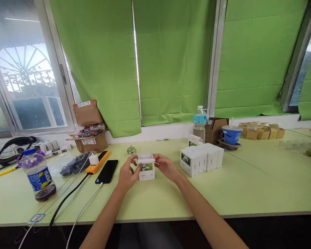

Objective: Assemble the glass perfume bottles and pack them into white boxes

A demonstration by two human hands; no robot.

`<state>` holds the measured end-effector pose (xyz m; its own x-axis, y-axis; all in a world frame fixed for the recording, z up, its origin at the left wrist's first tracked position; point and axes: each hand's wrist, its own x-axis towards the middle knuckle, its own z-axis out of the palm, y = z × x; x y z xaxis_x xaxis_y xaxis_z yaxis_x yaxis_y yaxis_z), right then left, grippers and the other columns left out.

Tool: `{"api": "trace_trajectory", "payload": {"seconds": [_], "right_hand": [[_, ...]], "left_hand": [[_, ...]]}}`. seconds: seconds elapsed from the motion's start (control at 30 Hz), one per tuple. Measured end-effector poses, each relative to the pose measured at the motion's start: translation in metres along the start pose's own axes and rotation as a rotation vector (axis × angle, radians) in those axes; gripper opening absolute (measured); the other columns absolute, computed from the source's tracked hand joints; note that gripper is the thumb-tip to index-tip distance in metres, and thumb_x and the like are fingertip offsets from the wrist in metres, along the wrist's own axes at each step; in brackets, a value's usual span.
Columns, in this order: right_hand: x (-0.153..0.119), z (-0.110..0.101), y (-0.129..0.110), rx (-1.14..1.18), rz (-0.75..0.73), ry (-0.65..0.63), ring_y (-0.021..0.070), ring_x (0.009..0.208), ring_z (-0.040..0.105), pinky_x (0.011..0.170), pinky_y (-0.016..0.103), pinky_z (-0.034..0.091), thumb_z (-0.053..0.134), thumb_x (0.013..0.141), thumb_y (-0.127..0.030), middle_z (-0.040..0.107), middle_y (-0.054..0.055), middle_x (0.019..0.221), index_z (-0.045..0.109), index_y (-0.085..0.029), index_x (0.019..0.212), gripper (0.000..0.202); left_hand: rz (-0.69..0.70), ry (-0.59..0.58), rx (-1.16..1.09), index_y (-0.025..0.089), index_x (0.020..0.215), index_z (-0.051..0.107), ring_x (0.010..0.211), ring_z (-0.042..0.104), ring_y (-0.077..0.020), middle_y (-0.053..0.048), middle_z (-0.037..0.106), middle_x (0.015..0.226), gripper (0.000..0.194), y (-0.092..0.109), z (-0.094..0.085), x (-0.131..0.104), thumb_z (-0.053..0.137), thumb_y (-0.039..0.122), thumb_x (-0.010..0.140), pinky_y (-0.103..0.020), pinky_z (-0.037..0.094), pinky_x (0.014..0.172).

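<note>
A small white box (147, 175) with a green flower picture stands upright on the table in front of me, its top flap seemingly raised. My left hand (129, 174) grips its left side, thumb on the front face. On the other side, my right hand (167, 167) has its fingers at the upper right edge of the box. Just behind the box lies a small round clear-and-green ornament (131, 150). To the right, a row of similar white boxes (200, 159) stands close together, with another white box (194, 140) behind them.
Left of my hands are a black phone (107, 171), an orange power strip (98, 162) with cables and a Pepsi bottle (40, 178). Cardboard boxes (89, 128) are stacked behind. A water bottle (199, 121), blue cup (231, 135) and small brown boxes (263, 133) stand back right.
</note>
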<state>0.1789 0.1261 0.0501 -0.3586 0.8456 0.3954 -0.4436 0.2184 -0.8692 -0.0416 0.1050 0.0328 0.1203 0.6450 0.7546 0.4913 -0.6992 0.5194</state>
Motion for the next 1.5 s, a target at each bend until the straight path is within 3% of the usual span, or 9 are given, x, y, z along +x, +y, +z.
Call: {"api": "trace_trajectory", "payload": {"seconds": [0.1,0.27,0.43,0.57,0.7,0.83,1.03,1.33,1.5], "right_hand": [[-0.001,0.005,-0.003,0.025,-0.055,0.107,0.0213,0.095,0.058,0.079,0.032,0.044,0.074,0.074,-0.031,0.068,0.003,0.098,0.071,-0.024,0.079,0.01],[-0.001,0.012,-0.001,-0.13,-0.114,0.215,0.0228,0.095,0.059,0.078,0.033,0.045,0.072,0.079,-0.044,0.07,0.007,0.101,0.075,-0.023,0.088,0.023],[-0.005,0.02,-0.008,-0.294,-0.264,0.21,0.0226,0.094,0.059,0.078,0.034,0.046,0.064,0.087,-0.047,0.069,0.007,0.104,0.072,-0.02,0.071,0.032],[-0.01,0.024,-0.015,-0.52,-0.44,0.262,0.0227,0.094,0.061,0.082,0.035,0.045,0.063,0.089,-0.043,0.067,0.006,0.094,0.065,-0.021,0.056,0.04],[-0.01,0.024,-0.012,-0.65,-0.456,0.241,0.0213,0.089,0.061,0.081,0.035,0.046,0.067,0.086,-0.041,0.065,0.006,0.091,0.063,-0.021,0.057,0.036],[-0.006,0.021,-0.005,-0.641,-0.385,0.232,0.0208,0.09,0.061,0.071,0.031,0.049,0.074,0.079,-0.043,0.064,0.006,0.097,0.06,-0.021,0.067,0.029],[-0.001,0.016,0.003,-0.579,-0.342,0.308,0.021,0.09,0.064,0.071,0.031,0.051,0.076,0.076,-0.045,0.067,0.006,0.098,0.063,-0.022,0.093,0.031],[-0.005,0.021,0.001,-0.634,-0.375,0.213,0.0212,0.087,0.062,0.069,0.031,0.051,0.054,0.093,-0.052,0.066,0.008,0.093,0.074,-0.021,0.081,0.04],[-0.006,0.024,0.001,-0.715,-0.406,0.194,0.0203,0.084,0.06,0.066,0.03,0.049,0.058,0.09,-0.052,0.064,0.007,0.093,0.069,-0.021,0.079,0.035]], "left_hand": [[0.034,-0.014,0.002,0.025,0.128,0.05,0.075,0.062,-0.013,-0.003,0.062,0.095,0.037,0.003,-0.001,0.0,0.058,0.032,0.092,-0.021,0.053,0.054],[0.171,-0.077,0.045,0.026,0.127,0.053,0.091,0.062,-0.0157,-0.01,0.055,0.13,0.033,0.009,-0.005,0.0,0.053,0.026,0.094,-0.022,0.054,0.055],[0.3,-0.088,0.161,0.025,0.126,0.051,0.103,0.061,-0.0211,-0.014,0.046,0.142,0.035,0.01,-0.006,-0.002,0.055,0.024,0.091,-0.026,0.055,0.061],[0.439,-0.088,0.283,0.024,0.117,0.052,0.111,0.059,-0.0253,-0.015,0.047,0.141,0.029,0.011,-0.006,-0.002,0.059,0.023,0.089,-0.036,0.057,0.077],[0.531,-0.101,0.402,0.024,0.112,0.056,0.117,0.055,-0.0304,-0.014,0.048,0.14,0.025,0.013,-0.01,-0.001,0.062,0.024,0.087,-0.042,0.054,0.083],[0.486,-0.071,0.309,0.024,0.119,0.053,0.117,0.055,-0.0293,-0.015,0.051,0.137,0.035,0.011,-0.015,-0.001,0.064,0.028,0.086,-0.042,0.054,0.084],[0.295,0.044,0.111,0.022,0.12,0.052,0.118,0.055,-0.0259,-0.015,0.052,0.134,0.034,0.007,-0.014,-0.001,0.062,0.028,0.088,-0.028,0.054,0.065],[0.166,-0.078,-0.051,0.022,0.108,0.063,0.111,0.06,-0.0214,-0.012,0.059,0.124,0.02,0.005,-0.007,0.0,0.05,0.031,0.097,-0.024,0.056,0.064],[0.081,0.027,-0.045,0.023,0.131,0.049,0.09,0.066,-0.0169,-0.01,0.065,0.117,0.038,0.003,-0.001,-0.001,0.056,0.033,0.095,-0.026,0.057,0.06]]}}
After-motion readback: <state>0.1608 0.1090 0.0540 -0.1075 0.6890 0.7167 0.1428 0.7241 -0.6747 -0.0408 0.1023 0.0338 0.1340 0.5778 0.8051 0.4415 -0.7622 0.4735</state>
